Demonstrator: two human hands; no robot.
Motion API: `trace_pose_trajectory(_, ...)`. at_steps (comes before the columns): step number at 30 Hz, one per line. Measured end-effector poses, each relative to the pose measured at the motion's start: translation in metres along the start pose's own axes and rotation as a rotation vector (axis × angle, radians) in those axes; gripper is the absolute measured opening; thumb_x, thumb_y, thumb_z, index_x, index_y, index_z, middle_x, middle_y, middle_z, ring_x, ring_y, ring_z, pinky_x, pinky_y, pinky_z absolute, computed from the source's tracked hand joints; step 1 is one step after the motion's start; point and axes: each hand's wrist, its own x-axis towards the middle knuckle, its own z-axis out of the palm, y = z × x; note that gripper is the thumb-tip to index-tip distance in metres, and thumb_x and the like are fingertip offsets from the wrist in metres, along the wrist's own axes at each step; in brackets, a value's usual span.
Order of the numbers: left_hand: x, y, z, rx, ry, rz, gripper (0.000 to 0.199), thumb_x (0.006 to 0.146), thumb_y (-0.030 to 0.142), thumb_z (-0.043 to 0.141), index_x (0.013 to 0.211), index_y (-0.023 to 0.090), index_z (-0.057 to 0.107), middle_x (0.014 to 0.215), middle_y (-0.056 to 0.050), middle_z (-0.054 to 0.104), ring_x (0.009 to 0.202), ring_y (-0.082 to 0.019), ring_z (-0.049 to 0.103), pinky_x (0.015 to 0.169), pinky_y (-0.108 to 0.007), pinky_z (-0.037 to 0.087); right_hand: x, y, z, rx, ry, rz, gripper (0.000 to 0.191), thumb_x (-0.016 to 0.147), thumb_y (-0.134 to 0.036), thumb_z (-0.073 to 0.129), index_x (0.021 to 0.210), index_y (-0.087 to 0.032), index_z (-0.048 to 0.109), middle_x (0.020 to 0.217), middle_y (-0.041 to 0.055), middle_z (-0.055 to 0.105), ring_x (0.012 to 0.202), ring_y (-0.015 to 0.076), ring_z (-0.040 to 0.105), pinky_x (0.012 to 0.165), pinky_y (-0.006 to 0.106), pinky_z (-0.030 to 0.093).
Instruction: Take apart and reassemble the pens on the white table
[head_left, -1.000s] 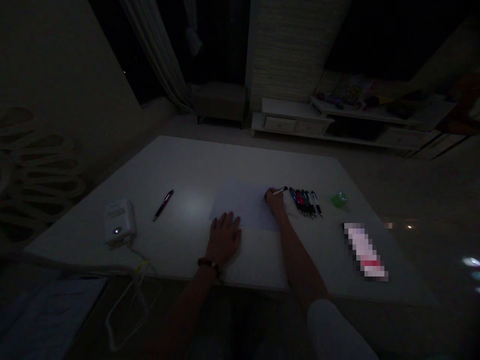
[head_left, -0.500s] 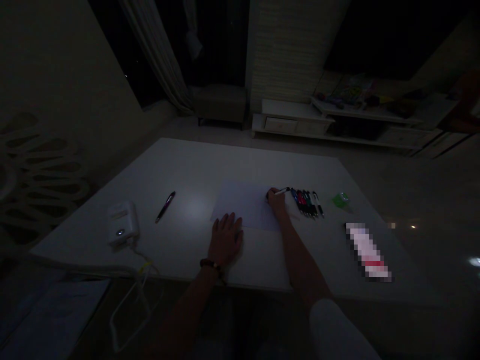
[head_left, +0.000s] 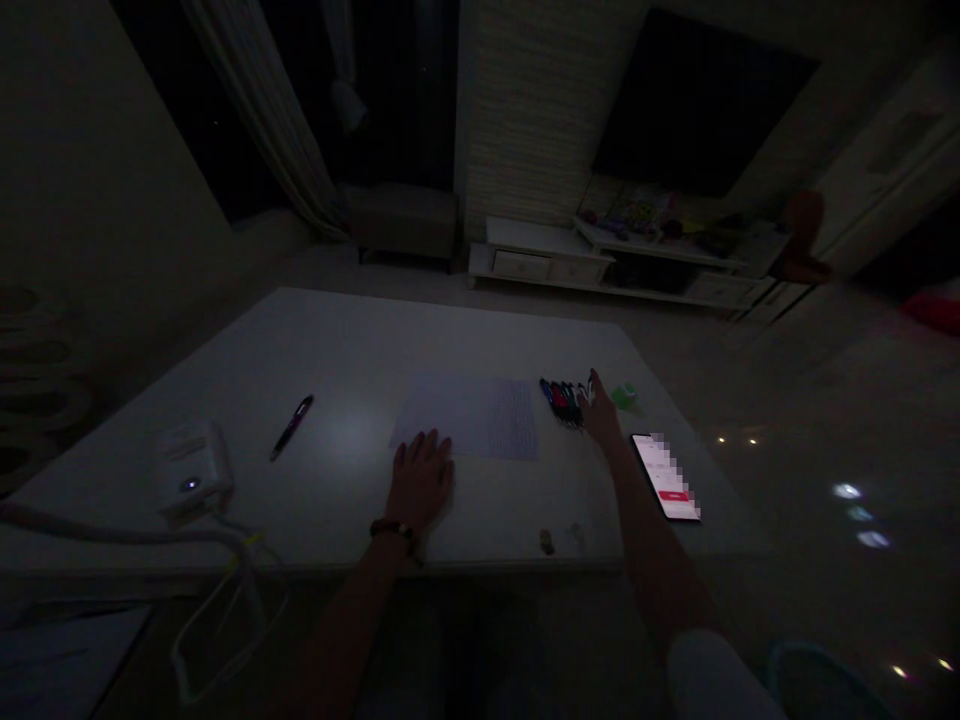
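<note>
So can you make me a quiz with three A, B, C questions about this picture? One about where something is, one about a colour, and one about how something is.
1. Where is the right hand?
A. Beside the row of pens
B. On the white box
C. On the phone

2. What colour is the small object just past the row of pens?
A. Red
B. Green
C. White

3. How is the left hand?
A. Closed around a pen
B. Up in the air
C. Open, resting on the table

Answers:
1. A, because it is just to the right of the row of pens.
2. B, because it shows green even in the dim light.
3. C, because its fingers lie spread at the edge of the sheet of paper.
</note>
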Motion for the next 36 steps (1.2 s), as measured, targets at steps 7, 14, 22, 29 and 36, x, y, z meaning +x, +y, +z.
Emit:
trace_pose_trajectory(7,0.000,-0.003,0.004,0.015,0.024,0.005,0.042,0.087,0.034,0.038,0.126,0.026,0.048,0.137,-0.007,0.044,0.128,-0.026,0.035,0.107,-0.051,0.020,0.016,0.027,-0.004,-0.376,-0.071,-0.034,0.051,0.080,-0.037,0.051,0.126,-0.014,0.049,0.091,0.0168,0.066,0.082,0.0273,0.060,0.072,0.035,0.040)
trace_pose_trajectory(14,-0.002,-0.003,0.008,0.015,0.031,0.011,0.041,0.088,0.034,0.037,0.126,0.025,0.048,0.138,-0.007,0.043,0.129,-0.025,0.034,0.107,-0.049,0.022,-0.041,0.031,0.002,-0.286,0.176,0.017,0.042,0.081,-0.036,0.041,0.110,-0.011,0.059,0.090,0.0142,0.062,0.081,0.0234,0.057,0.074,0.033,0.041)
trace_pose_trajectory(22,0.000,-0.041,-0.023,-0.079,0.199,-0.187,0.034,0.090,0.032,0.034,0.114,0.017,0.053,0.119,-0.010,0.056,0.110,-0.020,0.051,0.095,-0.035,0.039,-0.152,0.023,0.017,-0.043,0.154,-0.019,0.040,0.079,-0.036,0.040,0.105,-0.014,0.061,0.091,0.0124,0.060,0.076,0.0217,0.056,0.069,0.032,0.042)
trace_pose_trajectory(29,0.000,-0.146,-0.081,0.029,0.038,-0.821,0.041,0.083,0.033,0.046,0.117,0.010,0.043,0.104,-0.017,0.062,0.092,-0.026,0.061,0.072,-0.033,0.047,-0.184,0.018,0.023,-0.030,0.141,-0.082,0.038,0.081,-0.039,0.038,0.097,-0.013,0.062,0.088,0.0110,0.059,0.075,0.0202,0.055,0.068,0.031,0.041)
trace_pose_trajectory(36,0.002,-0.157,-0.093,-0.223,0.050,-1.058,0.023,0.080,0.025,0.049,0.093,0.008,0.058,0.088,-0.021,0.063,0.088,-0.030,0.061,0.063,-0.032,0.044,-0.182,0.008,0.019,0.001,0.146,-0.064,0.038,0.081,-0.038,0.039,0.097,-0.014,0.062,0.089,0.0112,0.060,0.076,0.0200,0.055,0.069,0.031,0.041)
